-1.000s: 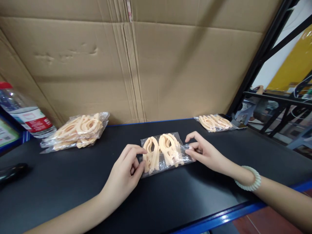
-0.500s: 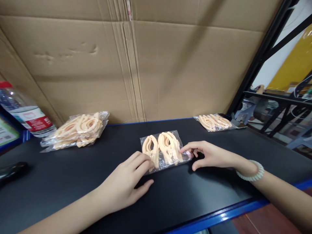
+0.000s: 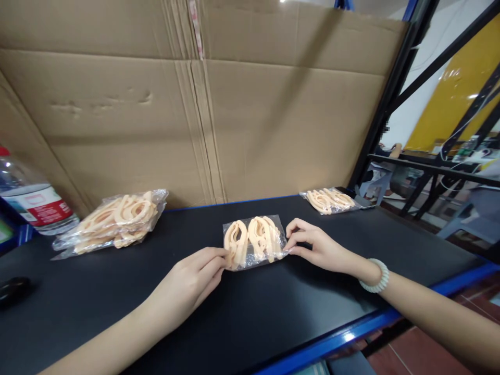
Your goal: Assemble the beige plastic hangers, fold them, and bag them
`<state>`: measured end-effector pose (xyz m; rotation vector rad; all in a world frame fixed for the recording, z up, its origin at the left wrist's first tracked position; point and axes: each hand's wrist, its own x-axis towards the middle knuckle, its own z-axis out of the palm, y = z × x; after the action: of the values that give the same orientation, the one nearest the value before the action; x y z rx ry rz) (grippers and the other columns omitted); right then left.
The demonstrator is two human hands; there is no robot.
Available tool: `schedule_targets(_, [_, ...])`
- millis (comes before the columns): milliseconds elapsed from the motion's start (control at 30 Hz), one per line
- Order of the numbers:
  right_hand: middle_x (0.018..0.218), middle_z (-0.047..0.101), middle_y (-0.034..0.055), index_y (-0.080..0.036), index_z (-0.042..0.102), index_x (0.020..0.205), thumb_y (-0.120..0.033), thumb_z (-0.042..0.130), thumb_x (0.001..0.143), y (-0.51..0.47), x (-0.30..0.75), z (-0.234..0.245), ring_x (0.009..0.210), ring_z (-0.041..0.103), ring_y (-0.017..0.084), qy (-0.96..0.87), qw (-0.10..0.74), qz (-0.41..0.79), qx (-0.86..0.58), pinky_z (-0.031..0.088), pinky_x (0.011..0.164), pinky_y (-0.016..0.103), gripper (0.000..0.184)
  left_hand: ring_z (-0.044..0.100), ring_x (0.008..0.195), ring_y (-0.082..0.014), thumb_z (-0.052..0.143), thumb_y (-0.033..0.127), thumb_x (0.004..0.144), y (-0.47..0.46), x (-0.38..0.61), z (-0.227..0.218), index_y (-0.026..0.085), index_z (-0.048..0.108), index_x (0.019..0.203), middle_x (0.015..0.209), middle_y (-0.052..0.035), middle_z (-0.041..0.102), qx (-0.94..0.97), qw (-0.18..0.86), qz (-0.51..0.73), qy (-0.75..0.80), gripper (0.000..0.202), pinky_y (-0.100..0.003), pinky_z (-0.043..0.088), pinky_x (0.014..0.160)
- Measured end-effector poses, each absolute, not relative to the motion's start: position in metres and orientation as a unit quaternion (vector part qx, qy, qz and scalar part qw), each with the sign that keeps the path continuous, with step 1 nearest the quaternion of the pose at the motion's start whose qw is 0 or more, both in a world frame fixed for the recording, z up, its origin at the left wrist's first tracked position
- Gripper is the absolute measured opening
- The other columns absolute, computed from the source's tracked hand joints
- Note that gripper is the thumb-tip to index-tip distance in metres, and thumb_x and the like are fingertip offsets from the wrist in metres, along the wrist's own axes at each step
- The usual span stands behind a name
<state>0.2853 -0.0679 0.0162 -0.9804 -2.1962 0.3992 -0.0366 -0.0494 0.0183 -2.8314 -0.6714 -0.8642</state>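
Note:
A clear plastic bag (image 3: 254, 242) with peach-coloured, loop-shaped pieces inside lies flat on the black table (image 3: 250, 312), in the middle of the head view. My left hand (image 3: 194, 277) has its fingers closed together on the bag's lower left corner. At the lower right corner, my right hand (image 3: 318, 247) pinches the edge of the plastic between thumb and fingers. A pale beaded bracelet (image 3: 375, 276) circles my right wrist. What the pieces in the bag are, I cannot make out.
Similar bags lie in a pile (image 3: 113, 221) at the back left, beside a red-labelled bottle (image 3: 37, 203). Another bag (image 3: 328, 200) sits at the back right. A cardboard sheet (image 3: 253, 130) stands behind the table. One black object (image 3: 14, 289) is at the left.
My left thumb has come in against the fingers at the bag's left corner. My right thumb and fingers have closed on its right corner. The camera view has shifted slightly.

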Motion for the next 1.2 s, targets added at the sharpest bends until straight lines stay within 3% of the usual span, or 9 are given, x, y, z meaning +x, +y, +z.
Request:
schedule_targets(267, [0.098,0.064,0.0057,-0.022,0.056,0.092,-0.027,0.042,0.101,-0.121,0.292,0.020,0.098,0.061,0.021,-0.715,0.552,0.218,-0.370,0.048,0.086,0.036,0.017,0.071,0.093,-0.0157,0.049,0.004,0.091,-0.088,-0.010,0.043,0.022,0.057,0.104,0.101,-0.0048,0.072,-0.918,-0.057,-0.356,-0.163,0.024,-0.023,0.057,0.080])
schedule_targets(467, [0.073,0.056,0.0017,-0.024,0.052,0.083,-0.030,0.043,0.100,-0.127,0.301,0.025,0.069,0.056,0.018,-0.575,0.677,-0.042,-0.458,0.046,0.065,0.031,0.020,0.071,0.070,-0.0133,0.050,0.013,0.093,-0.089,0.046,0.062,0.021,0.060,0.090,0.080,-0.0001,0.073,-0.873,-0.178,-0.414,-0.189,0.013,-0.020,0.054,0.062])
schedule_targets(667, [0.062,0.053,-0.0013,-0.021,0.055,0.079,-0.037,0.048,0.095,-0.100,0.353,0.045,0.056,0.050,0.016,-0.548,0.621,-0.101,-0.551,0.039,0.055,0.028,0.023,0.069,0.069,-0.0144,0.052,0.022,0.093,-0.056,0.118,0.050,0.018,0.052,0.079,0.073,-0.0018,0.070,-0.727,-0.496,-0.409,-0.242,0.015,-0.027,0.056,0.067])
schedule_targets(800, [0.064,0.058,0.0000,-0.019,0.059,0.079,-0.031,0.050,0.091,-0.065,0.396,0.065,0.061,0.055,0.016,-0.537,0.552,-0.122,-0.626,0.042,0.060,0.028,0.020,0.067,0.069,-0.0142,0.049,0.019,0.096,-0.016,0.171,0.047,0.014,0.057,0.091,0.075,-0.0028,0.067,-0.710,-0.503,-0.416,-0.266,0.011,-0.031,0.057,0.071])
schedule_targets(933, [0.079,0.066,0.0044,-0.013,0.064,0.087,-0.021,0.050,0.093,-0.005,0.430,0.086,0.076,0.062,0.018,-0.493,0.511,-0.114,-0.695,0.049,0.073,0.031,0.017,0.064,0.099,-0.0223,0.057,0.032,0.095,0.032,0.219,0.060,0.016,0.058,0.120,0.120,-0.0096,0.062,-0.711,-0.493,-0.406,-0.293,0.030,-0.042,0.056,0.083])
schedule_targets(967, [0.086,0.067,0.0051,-0.012,0.064,0.093,-0.022,0.051,0.095,0.010,0.436,0.088,0.081,0.063,0.018,-0.481,0.497,-0.107,-0.714,0.050,0.076,0.033,0.016,0.063,0.105,-0.0234,0.018,0.029,0.105,0.042,0.228,0.063,0.009,0.061,0.117,0.122,-0.0075,0.060,-0.718,-0.489,-0.397,-0.295,0.049,-0.044,0.049,0.088])
schedule_targets(1000, [0.094,0.066,0.0052,-0.012,0.063,0.099,-0.026,0.054,0.095,0.025,0.441,0.088,0.085,0.064,0.018,-0.472,0.480,-0.097,-0.733,0.052,0.078,0.035,0.017,0.063,0.107,-0.0222,0.017,0.028,0.106,0.050,0.235,0.065,0.009,0.061,0.117,0.121,-0.0077,0.059,-0.720,-0.489,-0.386,-0.306,0.049,-0.042,0.048,0.090])
schedule_targets(1067, [0.108,0.065,0.0070,-0.014,0.062,0.110,-0.032,0.057,0.095,0.047,0.448,0.082,0.092,0.064,0.019,-0.467,0.443,-0.073,-0.762,0.054,0.081,0.038,0.024,0.063,0.103,-0.0238,0.053,0.032,0.097,0.059,0.242,0.061,0.015,0.057,0.122,0.122,-0.0096,0.060,-0.725,-0.487,-0.355,-0.332,0.031,-0.044,0.054,0.086])
schedule_targets(1200, [0.119,0.061,0.0089,-0.016,0.058,0.120,-0.033,0.059,0.094,0.067,0.454,0.057,0.099,0.063,0.021,-0.474,0.374,-0.046,-0.796,0.055,0.083,0.041,0.031,0.063,0.103,-0.0224,0.056,0.031,0.096,0.050,0.221,0.036,0.019,0.058,0.121,0.124,-0.0098,0.060,-0.744,-0.477,-0.288,-0.367,0.028,-0.043,0.054,0.086])
